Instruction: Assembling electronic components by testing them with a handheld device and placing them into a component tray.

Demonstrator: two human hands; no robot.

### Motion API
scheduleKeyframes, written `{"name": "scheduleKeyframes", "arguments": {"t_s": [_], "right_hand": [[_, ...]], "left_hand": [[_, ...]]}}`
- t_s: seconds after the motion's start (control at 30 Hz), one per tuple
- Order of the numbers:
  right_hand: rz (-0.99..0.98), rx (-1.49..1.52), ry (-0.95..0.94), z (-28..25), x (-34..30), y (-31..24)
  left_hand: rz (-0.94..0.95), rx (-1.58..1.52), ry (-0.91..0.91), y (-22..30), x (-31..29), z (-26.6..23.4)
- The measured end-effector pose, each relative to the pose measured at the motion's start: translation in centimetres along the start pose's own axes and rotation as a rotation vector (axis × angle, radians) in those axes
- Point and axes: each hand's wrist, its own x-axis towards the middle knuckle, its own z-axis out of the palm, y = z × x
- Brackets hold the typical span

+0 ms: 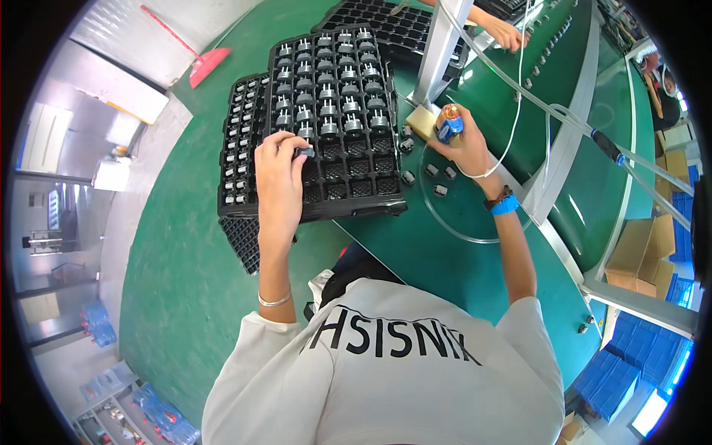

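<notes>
My left hand (279, 165) is over the near-left part of a black compartment tray (382, 206), thumb and fingers pinched on a small dark plug part (306, 151). Many tray cells hold round dark plug parts with upright metal pins (328, 126); the cells nearest me hold none. To the right, my right hand (469, 150) is closed around a small blue tool with a copper-coloured top (450, 124). Its exact kind cannot be made out. Beside that hand are a yellow sponge-like block (421, 122) and several small metallic-dark parts (432, 170) on the green table.
A second tray with small parts (236, 159) lies left, partly beneath the first. A clear hose (463, 237) loops on the table. A white post (439, 55) and hanging cables stand before a green conveyor (555, 70). Another person's hand (504, 34) reaches in at the far right.
</notes>
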Motion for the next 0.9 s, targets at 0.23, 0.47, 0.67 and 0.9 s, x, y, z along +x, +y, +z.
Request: {"name": "scheduleKeyframes", "arguments": {"t_s": [0.23, 0.47, 0.67, 0.9], "right_hand": [[0.179, 0.017, -0.108, -0.7, 1.1, -1.1], [0.3, -0.178, 0.249, -4.2, 2.7, 6.9], [0.38, -0.544, 0.333, -7.0, 3.4, 10.3], [0.262, 0.165, 0.36, -5.1, 2.4, 2.8]], "left_hand": [[-0.198, -0.792, -0.078, 0.2, -0.3, -1.1], [-0.455, -1.403, -0.045, 0.6, -1.7, -1.4], [-0.356, -1.346, -0.09, 2.0, -2.2, -0.6], [-0.253, -1.446, -0.137, 4.7, -2.4, 1.0]]}}
